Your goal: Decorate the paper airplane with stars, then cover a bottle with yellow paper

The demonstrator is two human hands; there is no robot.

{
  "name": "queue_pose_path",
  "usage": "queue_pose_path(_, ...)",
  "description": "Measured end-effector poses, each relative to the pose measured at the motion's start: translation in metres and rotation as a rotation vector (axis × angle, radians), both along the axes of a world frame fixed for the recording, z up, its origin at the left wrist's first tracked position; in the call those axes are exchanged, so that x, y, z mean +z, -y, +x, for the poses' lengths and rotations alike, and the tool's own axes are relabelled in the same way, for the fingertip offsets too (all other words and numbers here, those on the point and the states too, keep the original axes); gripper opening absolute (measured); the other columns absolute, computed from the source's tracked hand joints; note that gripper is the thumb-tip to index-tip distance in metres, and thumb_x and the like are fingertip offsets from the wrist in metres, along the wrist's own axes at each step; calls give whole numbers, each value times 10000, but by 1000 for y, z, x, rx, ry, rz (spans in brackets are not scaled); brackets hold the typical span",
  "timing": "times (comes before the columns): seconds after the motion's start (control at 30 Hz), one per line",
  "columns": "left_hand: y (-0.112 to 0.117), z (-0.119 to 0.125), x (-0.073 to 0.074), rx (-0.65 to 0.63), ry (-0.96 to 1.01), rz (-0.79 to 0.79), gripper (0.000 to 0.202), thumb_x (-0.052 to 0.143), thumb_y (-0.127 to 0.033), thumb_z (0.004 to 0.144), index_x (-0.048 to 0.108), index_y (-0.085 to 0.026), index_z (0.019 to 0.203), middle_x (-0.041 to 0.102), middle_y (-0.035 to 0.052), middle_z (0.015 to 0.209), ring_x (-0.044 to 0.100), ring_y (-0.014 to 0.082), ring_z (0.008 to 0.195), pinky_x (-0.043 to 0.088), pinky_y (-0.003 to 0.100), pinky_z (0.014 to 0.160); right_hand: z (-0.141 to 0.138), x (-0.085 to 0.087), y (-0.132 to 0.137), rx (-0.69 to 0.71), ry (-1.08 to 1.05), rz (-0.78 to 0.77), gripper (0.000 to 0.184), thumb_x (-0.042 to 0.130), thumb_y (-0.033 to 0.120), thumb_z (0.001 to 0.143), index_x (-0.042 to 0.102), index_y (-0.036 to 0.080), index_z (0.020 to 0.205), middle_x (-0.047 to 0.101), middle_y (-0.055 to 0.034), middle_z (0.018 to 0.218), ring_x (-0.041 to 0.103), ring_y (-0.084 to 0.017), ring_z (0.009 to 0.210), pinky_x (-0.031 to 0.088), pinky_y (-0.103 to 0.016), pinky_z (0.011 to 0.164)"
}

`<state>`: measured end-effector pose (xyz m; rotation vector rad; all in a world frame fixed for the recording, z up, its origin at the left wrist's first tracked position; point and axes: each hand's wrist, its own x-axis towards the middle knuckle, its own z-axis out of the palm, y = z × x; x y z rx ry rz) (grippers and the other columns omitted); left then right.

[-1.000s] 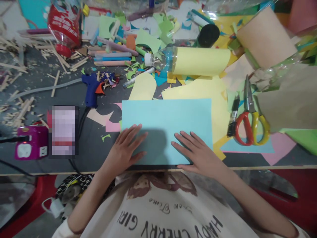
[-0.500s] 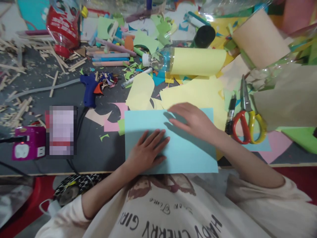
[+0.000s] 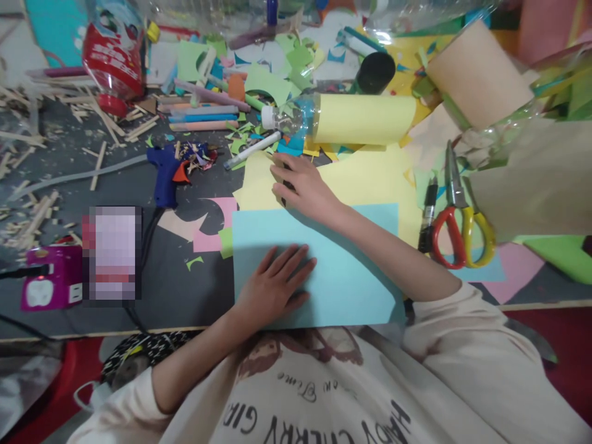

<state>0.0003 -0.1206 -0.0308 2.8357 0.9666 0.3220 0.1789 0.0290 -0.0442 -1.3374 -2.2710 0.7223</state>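
Note:
A light blue sheet of paper (image 3: 351, 277) lies at the near edge of the dark table (image 3: 185, 290). My left hand (image 3: 275, 283) rests flat on its left part with the fingers stretched out. My right hand (image 3: 300, 185) reaches past the sheet's far edge and lies on a pale yellow cut-out (image 3: 254, 182), fingers curled; something dark shows under them that I cannot name. A white marker (image 3: 252, 150) lies just beyond its fingertips.
A clear bottle with yellow paper rolled inside (image 3: 351, 117) lies behind. Red and yellow scissors (image 3: 457, 216) and a black pen (image 3: 426, 213) are on the right. A blue glue gun (image 3: 164, 169), a purple power block (image 3: 44, 287) and wood sticks (image 3: 28, 209) fill the left.
My right hand left the blue sheet's near edge and reached forward and left onto the yellow cut-out. My left hand slid right along the sheet, which sits nearer the table's edge.

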Motion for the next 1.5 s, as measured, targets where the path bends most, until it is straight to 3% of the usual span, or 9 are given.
queue_pose_path(0.23,-6,7,-6,-24,-26,16,517,411,-457,1046,511,-196,1481,539,109,1549,494,254,1437,304,443,1224,14,16,-7,-101,-255,71,317,441,372,1026,667,239,1203,632,-102,1330,593,-251,1273,501,-455,1110)
queue_pose_path(0.4,-25,18,7,-63,-43,32,424,443,-393,1043,560,-179,1391,625,125,1451,573,260,1351,433,441,1130,30,35,-5,-314,-215,157,360,361,375,1056,628,244,1259,594,-99,1328,630,-253,1197,569,-463,1019)
queue_pose_path(0.53,-54,16,21,-118,196,83,283,403,-280,1054,644,-149,1123,769,92,1078,722,180,948,552,314,857,30,20,-3,-333,-207,111,359,394,327,1028,569,259,1334,587,-102,1349,634,-262,1153,586,-485,973)
queue_pose_path(0.67,-77,5,23,-88,276,119,210,449,-233,1019,648,-170,995,758,62,917,706,175,823,555,303,754,19,-2,0,-269,-273,-4,379,453,186,934,581,252,1285,589,-102,1346,628,-233,1111,605,-410,885)
queue_pose_path(0.77,-84,1,12,7,154,39,292,412,-267,1029,665,-157,1124,750,137,1113,707,248,1008,571,388,857,13,-7,1,-206,-297,-66,414,447,144,887,591,238,1263,570,-113,1380,621,-217,1121,611,-356,823)
queue_pose_path(0.9,-83,2,0,133,59,-57,428,392,-347,1047,610,-89,1308,639,229,1375,605,337,1287,517,495,1048,13,-6,-1,-150,-239,-18,474,422,135,874,580,211,1314,556,-137,1429,568,-251,1278,590,-410,933)
queue_pose_path(1.13,-80,4,2,170,-15,-160,516,382,-336,1045,483,-53,1464,495,230,1553,467,340,1462,401,543,1209,17,1,0,-73,-105,70,469,301,256,1010,536,279,1415,485,-74,1573,393,-254,1502,426,-532,1165)
queue_pose_path(1.3,-81,5,1,187,-27,-211,552,403,-312,1032,434,-9,1492,436,264,1584,380,378,1515,364,587,1225,13,4,4,12,-37,93,427,301,265,1032,658,293,1265,593,-42,1492,482,-244,1442,372,-550,1205)
queue_pose_path(1.5,-80,6,2,208,-67,-179,600,412,-368,1033,422,5,1503,438,287,1572,408,407,1491,357,610,1211,5,5,6,80,30,14,444,315,193,1018,667,215,1288,611,-70,1492,480,-248,1466,325,-529,1236)
